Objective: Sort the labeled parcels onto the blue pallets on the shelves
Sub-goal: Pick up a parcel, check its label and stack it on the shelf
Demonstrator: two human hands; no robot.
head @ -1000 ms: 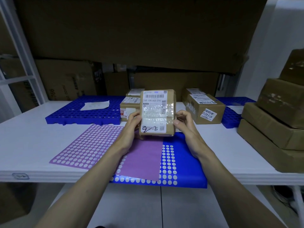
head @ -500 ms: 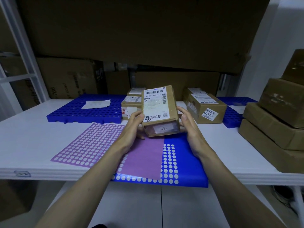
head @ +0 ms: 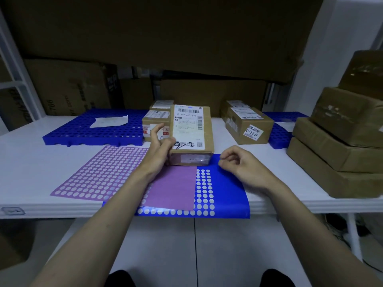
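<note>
The parcel [head: 191,133] lies flat mid-table, its near end on the blue sheet [head: 228,183]. The left hand [head: 160,149] touches its left side with loose fingers; the right hand [head: 241,165] hovers nearby, curled and holding nothing. It looks light and stiff, with slick tape: best gripped by its long sides.

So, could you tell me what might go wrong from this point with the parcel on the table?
The left hand alone touches the parcel; the right hand is off it, so a one-handed lift could slip. The parcel also sits on the blue sticker sheet, which overhangs the table edge and might drag.
</note>
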